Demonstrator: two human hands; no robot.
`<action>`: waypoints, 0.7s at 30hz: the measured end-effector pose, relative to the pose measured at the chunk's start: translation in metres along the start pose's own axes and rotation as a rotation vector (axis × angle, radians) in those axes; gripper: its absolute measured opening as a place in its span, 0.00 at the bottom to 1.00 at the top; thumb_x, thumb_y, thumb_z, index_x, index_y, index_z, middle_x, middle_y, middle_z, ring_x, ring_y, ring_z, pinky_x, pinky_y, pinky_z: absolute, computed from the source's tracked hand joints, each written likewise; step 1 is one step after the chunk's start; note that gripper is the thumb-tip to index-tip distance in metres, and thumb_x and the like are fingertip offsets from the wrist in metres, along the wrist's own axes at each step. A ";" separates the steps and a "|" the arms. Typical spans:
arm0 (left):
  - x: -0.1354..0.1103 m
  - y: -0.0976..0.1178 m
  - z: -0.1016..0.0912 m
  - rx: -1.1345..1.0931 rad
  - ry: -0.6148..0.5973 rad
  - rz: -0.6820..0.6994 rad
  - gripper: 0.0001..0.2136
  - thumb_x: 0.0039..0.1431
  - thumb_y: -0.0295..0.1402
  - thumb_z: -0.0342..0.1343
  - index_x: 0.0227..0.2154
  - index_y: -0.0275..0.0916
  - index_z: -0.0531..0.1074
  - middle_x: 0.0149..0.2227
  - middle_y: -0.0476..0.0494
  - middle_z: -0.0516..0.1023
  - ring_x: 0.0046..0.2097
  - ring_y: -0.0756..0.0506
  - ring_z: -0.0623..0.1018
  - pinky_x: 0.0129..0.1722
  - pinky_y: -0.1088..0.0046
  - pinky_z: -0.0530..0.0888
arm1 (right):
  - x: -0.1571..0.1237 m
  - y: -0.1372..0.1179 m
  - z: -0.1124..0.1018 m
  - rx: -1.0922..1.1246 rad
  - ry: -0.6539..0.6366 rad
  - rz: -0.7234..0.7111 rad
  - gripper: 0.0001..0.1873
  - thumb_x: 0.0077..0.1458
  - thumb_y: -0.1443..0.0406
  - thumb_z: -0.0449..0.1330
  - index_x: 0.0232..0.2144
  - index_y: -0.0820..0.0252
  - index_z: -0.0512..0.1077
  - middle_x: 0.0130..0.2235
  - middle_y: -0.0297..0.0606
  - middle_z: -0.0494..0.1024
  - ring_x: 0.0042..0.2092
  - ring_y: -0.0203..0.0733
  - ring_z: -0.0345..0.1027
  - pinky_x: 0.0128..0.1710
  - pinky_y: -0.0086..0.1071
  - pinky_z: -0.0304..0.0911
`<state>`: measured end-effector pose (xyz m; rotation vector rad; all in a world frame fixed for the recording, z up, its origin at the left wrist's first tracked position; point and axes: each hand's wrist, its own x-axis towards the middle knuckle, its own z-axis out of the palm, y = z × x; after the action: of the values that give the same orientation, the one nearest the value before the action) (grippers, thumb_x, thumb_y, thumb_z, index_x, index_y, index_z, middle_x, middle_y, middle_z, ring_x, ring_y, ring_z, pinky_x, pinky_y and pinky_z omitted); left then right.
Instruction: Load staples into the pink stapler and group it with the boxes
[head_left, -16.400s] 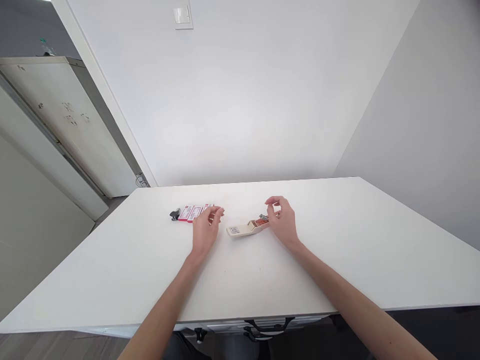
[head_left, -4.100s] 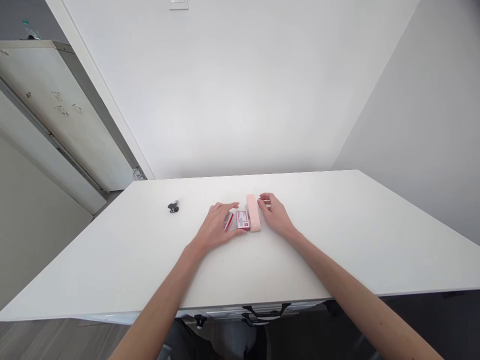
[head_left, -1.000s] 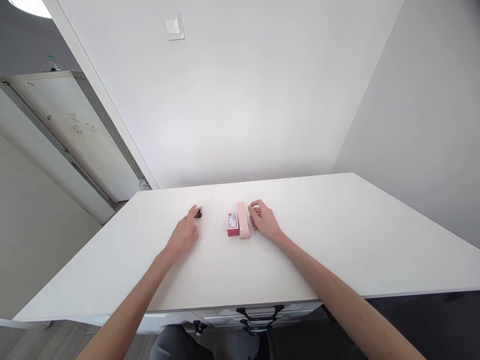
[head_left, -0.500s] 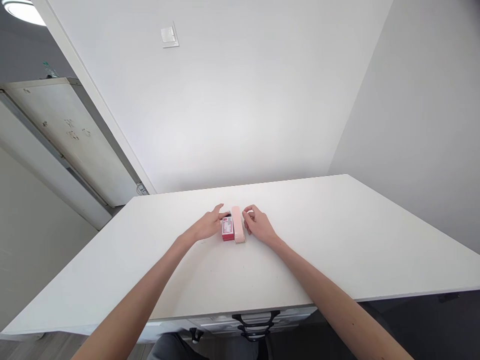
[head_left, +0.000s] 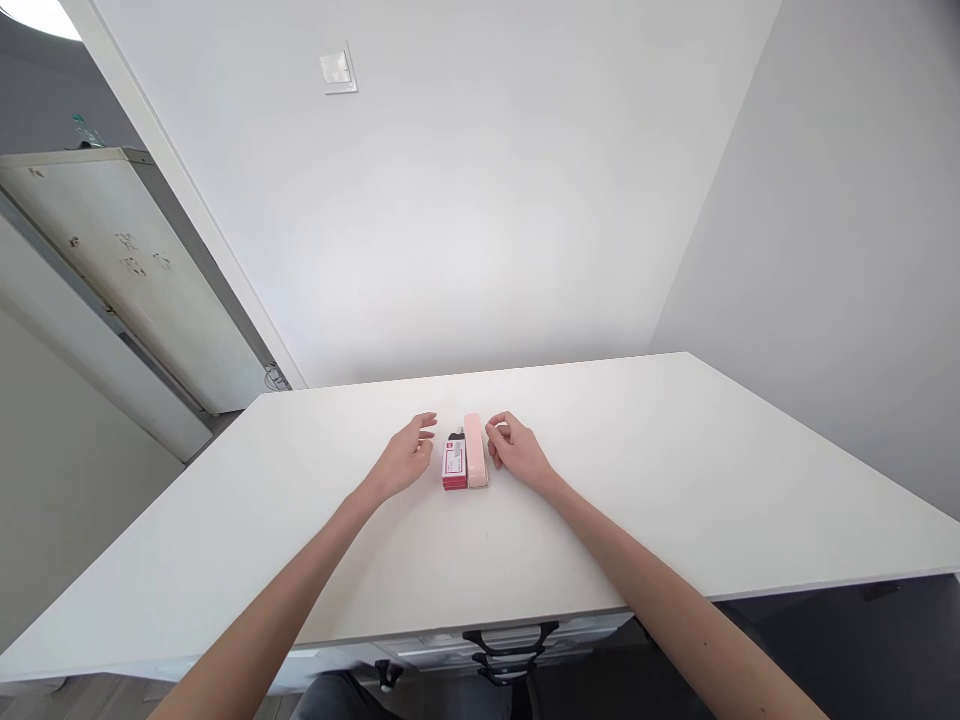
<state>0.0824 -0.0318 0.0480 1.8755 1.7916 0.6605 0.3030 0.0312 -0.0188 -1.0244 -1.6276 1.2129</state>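
A long pink stapler lies lengthwise on the white tabletop. Against its left side is a short stack of red-and-white boxes. A small black object with a metallic tip shows just behind the boxes, its kind unclear. My left hand is left of the boxes, fingers apart and holding nothing, with a gap to them. Close to the stapler's right side rests my right hand, its fingers loosely curled and slightly apart, with nothing visible in them.
A wall rises behind the table, with a light switch on it. Below the front edge are drawers with black handles. At left, beyond the wall's end, stands a white cabinet with a clear bottle on top.
My left hand has let go of the small black object behind the boxes and drawn back to the left. My right hand has stayed beside the stapler.
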 end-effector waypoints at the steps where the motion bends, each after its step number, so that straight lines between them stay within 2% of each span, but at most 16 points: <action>1: -0.004 -0.010 0.000 0.042 0.041 -0.014 0.26 0.65 0.35 0.42 0.65 0.39 0.58 0.68 0.37 0.65 0.64 0.40 0.71 0.58 0.60 0.73 | 0.000 -0.002 -0.001 0.014 0.023 0.005 0.13 0.62 0.52 0.53 0.38 0.54 0.66 0.26 0.26 0.74 0.23 0.37 0.67 0.28 0.31 0.63; 4: -0.022 -0.049 -0.008 0.222 0.140 0.004 0.26 0.69 0.40 0.40 0.66 0.36 0.59 0.68 0.36 0.63 0.69 0.37 0.63 0.65 0.55 0.65 | -0.006 -0.016 -0.001 0.026 0.149 -0.002 0.14 0.63 0.53 0.51 0.39 0.55 0.67 0.34 0.34 0.77 0.32 0.40 0.72 0.31 0.32 0.65; 6: -0.037 -0.081 -0.020 0.351 0.172 0.043 0.27 0.70 0.43 0.40 0.65 0.35 0.61 0.70 0.36 0.60 0.71 0.36 0.59 0.68 0.52 0.60 | -0.016 -0.032 0.005 0.008 0.270 -0.043 0.13 0.65 0.55 0.50 0.41 0.56 0.67 0.43 0.40 0.77 0.42 0.42 0.72 0.39 0.34 0.67; 7: -0.045 -0.097 -0.028 0.405 0.172 0.040 0.28 0.70 0.45 0.40 0.65 0.35 0.62 0.71 0.36 0.59 0.72 0.35 0.57 0.69 0.51 0.58 | -0.023 -0.042 0.011 -0.026 0.351 -0.107 0.13 0.65 0.55 0.50 0.42 0.56 0.68 0.45 0.42 0.77 0.44 0.43 0.71 0.42 0.36 0.68; 8: -0.053 -0.111 -0.036 0.448 0.170 0.025 0.28 0.70 0.46 0.39 0.66 0.35 0.61 0.71 0.37 0.59 0.72 0.36 0.56 0.70 0.51 0.57 | -0.031 -0.051 0.020 -0.060 0.372 -0.178 0.13 0.66 0.56 0.50 0.43 0.56 0.68 0.46 0.43 0.77 0.45 0.44 0.71 0.43 0.37 0.68; 10: -0.067 -0.137 -0.051 0.507 0.171 -0.012 0.29 0.71 0.47 0.37 0.67 0.35 0.60 0.71 0.39 0.59 0.73 0.37 0.56 0.70 0.52 0.57 | -0.046 -0.068 0.047 -0.138 0.264 -0.304 0.12 0.67 0.59 0.49 0.46 0.55 0.69 0.48 0.42 0.77 0.46 0.44 0.72 0.45 0.38 0.69; 12: -0.077 -0.156 -0.062 0.542 0.182 -0.048 0.30 0.71 0.47 0.36 0.68 0.36 0.59 0.72 0.41 0.58 0.73 0.37 0.56 0.70 0.53 0.58 | -0.058 -0.076 0.082 -0.287 0.097 -0.423 0.15 0.66 0.63 0.49 0.52 0.56 0.69 0.53 0.44 0.75 0.53 0.45 0.70 0.53 0.41 0.68; 14: -0.083 -0.166 -0.066 0.566 0.204 -0.077 0.30 0.71 0.46 0.35 0.69 0.35 0.59 0.72 0.41 0.58 0.73 0.38 0.56 0.70 0.54 0.57 | -0.061 -0.075 0.121 -0.454 -0.035 -0.449 0.21 0.66 0.65 0.49 0.58 0.60 0.68 0.61 0.48 0.70 0.63 0.49 0.63 0.62 0.45 0.61; 16: -0.087 -0.170 -0.064 0.583 0.233 -0.084 0.30 0.71 0.45 0.35 0.68 0.35 0.59 0.71 0.41 0.58 0.73 0.38 0.56 0.70 0.54 0.57 | -0.055 -0.068 0.156 -0.581 -0.136 -0.385 0.26 0.68 0.62 0.48 0.64 0.66 0.63 0.69 0.51 0.61 0.72 0.53 0.48 0.68 0.48 0.51; 18: -0.090 -0.168 -0.059 0.592 0.258 -0.084 0.30 0.70 0.44 0.35 0.68 0.34 0.60 0.71 0.41 0.59 0.72 0.38 0.57 0.70 0.53 0.57 | -0.043 -0.059 0.184 -0.655 -0.180 -0.241 0.33 0.70 0.56 0.46 0.68 0.72 0.57 0.73 0.54 0.52 0.75 0.55 0.37 0.71 0.49 0.41; 21: -0.094 -0.164 -0.054 0.598 0.277 -0.097 0.29 0.70 0.41 0.35 0.67 0.34 0.62 0.71 0.41 0.60 0.72 0.39 0.58 0.70 0.54 0.57 | -0.024 -0.049 0.204 -0.746 -0.097 -0.077 0.38 0.70 0.54 0.43 0.69 0.82 0.52 0.73 0.61 0.45 0.75 0.57 0.32 0.72 0.49 0.32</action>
<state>-0.0827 -0.1186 -0.0153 2.1176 2.4497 0.3828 0.1123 -0.0596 -0.0109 -1.3372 -2.2433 0.5971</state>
